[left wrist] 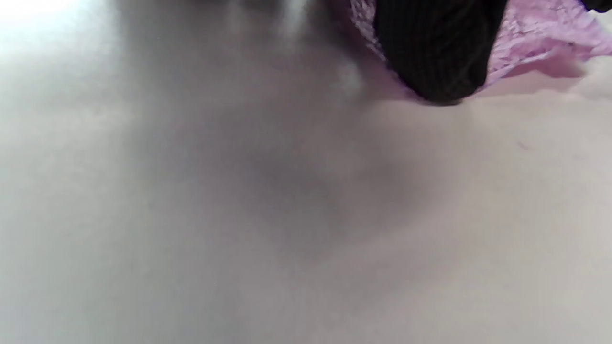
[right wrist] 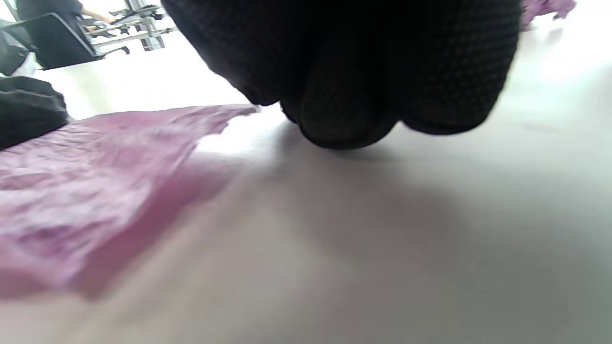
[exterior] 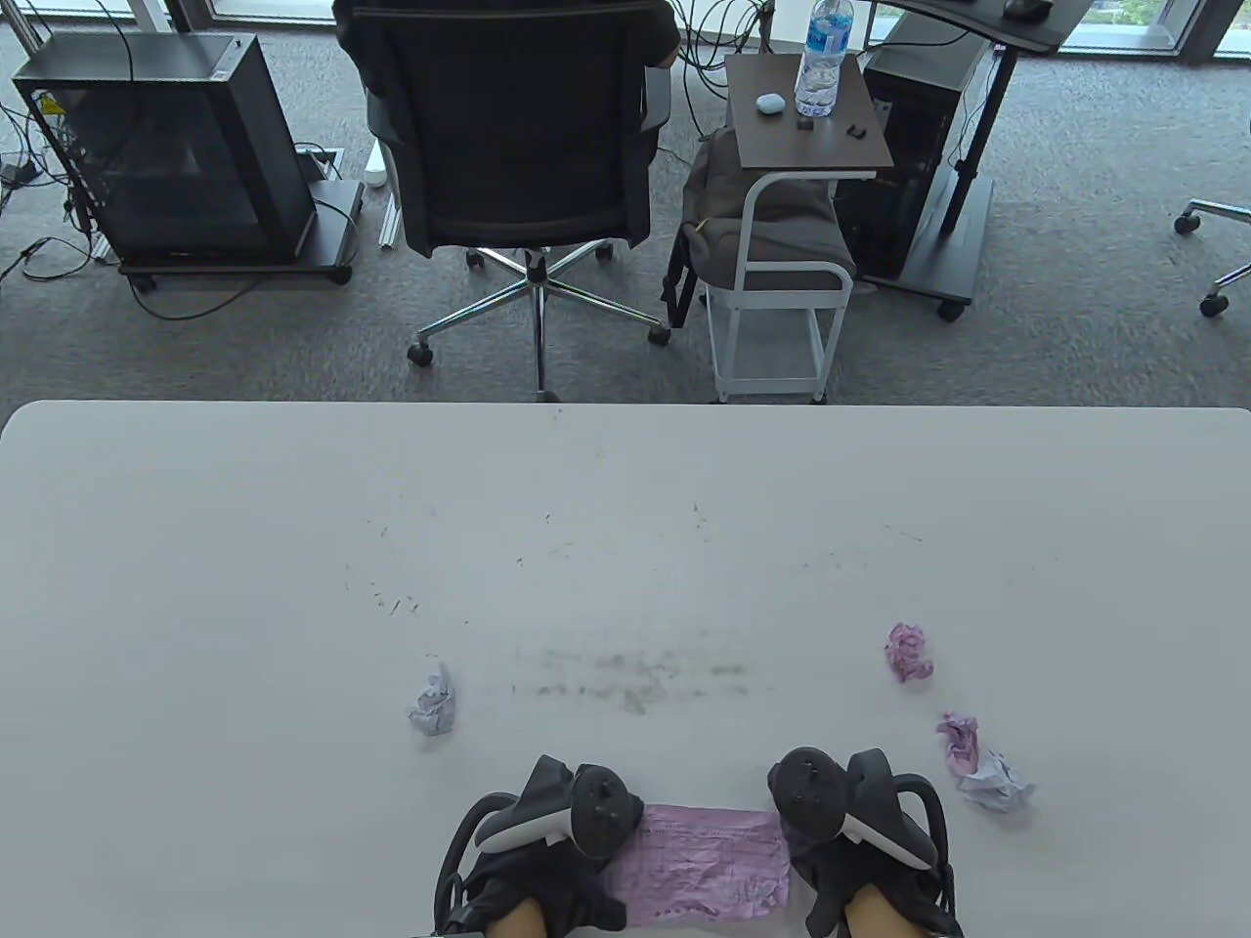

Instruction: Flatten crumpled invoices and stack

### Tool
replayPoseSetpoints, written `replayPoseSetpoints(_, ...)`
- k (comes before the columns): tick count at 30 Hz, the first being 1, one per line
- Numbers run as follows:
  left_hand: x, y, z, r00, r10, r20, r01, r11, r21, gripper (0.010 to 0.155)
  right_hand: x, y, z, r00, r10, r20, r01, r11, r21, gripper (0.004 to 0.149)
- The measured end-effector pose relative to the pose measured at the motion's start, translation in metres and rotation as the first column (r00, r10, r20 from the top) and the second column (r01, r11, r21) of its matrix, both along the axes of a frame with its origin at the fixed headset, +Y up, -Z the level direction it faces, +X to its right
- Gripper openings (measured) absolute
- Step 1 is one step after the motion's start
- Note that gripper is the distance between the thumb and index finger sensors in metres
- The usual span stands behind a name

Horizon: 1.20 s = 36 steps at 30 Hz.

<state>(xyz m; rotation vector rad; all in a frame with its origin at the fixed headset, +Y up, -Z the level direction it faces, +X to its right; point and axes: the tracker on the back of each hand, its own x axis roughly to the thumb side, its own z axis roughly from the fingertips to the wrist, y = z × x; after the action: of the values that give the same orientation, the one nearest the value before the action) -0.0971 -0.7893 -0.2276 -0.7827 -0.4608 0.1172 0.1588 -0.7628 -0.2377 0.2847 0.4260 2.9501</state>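
both hands (exterior: 699, 840) press the pink invoice (exterior: 699, 860) flat on the table (exterior: 625, 508).

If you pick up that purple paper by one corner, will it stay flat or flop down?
The purple paper would probably flop: it looks thin and is still wrinkled all over. It likely weighs very little, so it may slide on the smooth table. Its edge already lifts slightly, so creases may spring back.

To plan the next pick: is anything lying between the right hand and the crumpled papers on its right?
Nothing visible. Only bare table lies between the right hand and the nearest crumpled papers.
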Motion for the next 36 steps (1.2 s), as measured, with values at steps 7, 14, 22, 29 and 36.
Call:
replayPoseSetpoints(7,-0.001,0.001,-0.002,1.000,0.004,-0.005,-0.004,1.000,0.001,0.091,-0.008,0.023,0.005,0.998,-0.054,-0.043,0.061,0.982,0.180,0.046)
replayPoseSetpoints(14,-0.003,0.001,-0.001,1.000,0.003,-0.008,-0.003,1.000,-0.008,0.091,-0.091,0.022,0.040,0.836,-0.085,-0.543,0.128,0.991,0.041,0.047)
replayPoseSetpoints(22,-0.003,0.001,-0.001,1.000,0.009,-0.018,-0.009,1.000,-0.022,0.091,-0.119,-0.001,0.052,0.750,-0.042,-0.660,-0.050,0.992,-0.120,0.052)
replayPoseSetpoints(29,-0.003,0.001,-0.001,1.000,0.011,-0.026,-0.012,0.999,-0.032,0.092,-0.110,0.003,0.042,0.827,-0.043,-0.560,-0.118,0.962,-0.248,0.040)
replayPoseSetpoints(36,-0.003,0.001,-0.001,0.999,0.014,-0.031,-0.015,0.999,-0.032,0.092,-0.081,-0.001,0.026,0.924,-0.065,-0.378,-0.079,0.932,-0.354,0.035)
